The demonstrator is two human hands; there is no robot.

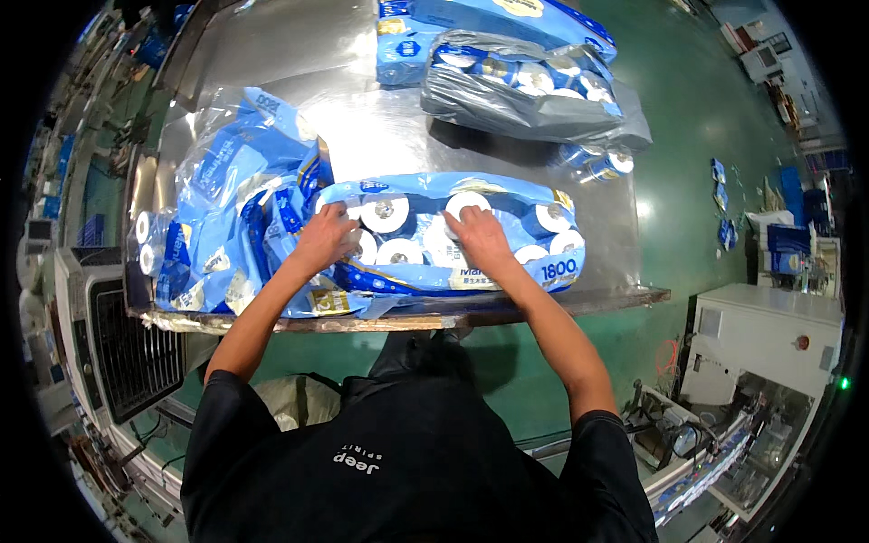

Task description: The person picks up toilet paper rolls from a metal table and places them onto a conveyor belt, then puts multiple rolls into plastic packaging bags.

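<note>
A light-blue plastic bag point(425, 281) lies open along the front of the metal table, with several toilet rolls point(398, 252) inside, their white round ends facing up. At the bag's left end, my left hand point(324, 239) has its fingers curled over the film beside the rolls. My right hand point(482, 237) reaches over the near rim, its bent fingers gripping the top of a toilet roll point(467, 201) near the middle. Part of each hand's grip is hidden under the fingers. Crumpled blue printed bags point(226, 213) lie heaped by my left forearm.
A grey plastic bag of rolls point(516, 104) lies at the far right of the metal table point(353, 109), against a blue pack point(489, 18). Wrapped rolls point(608, 165) sit near the right edge. A white machine cabinet point(760, 339) stands right; a grilled machine point(127, 344) stands left.
</note>
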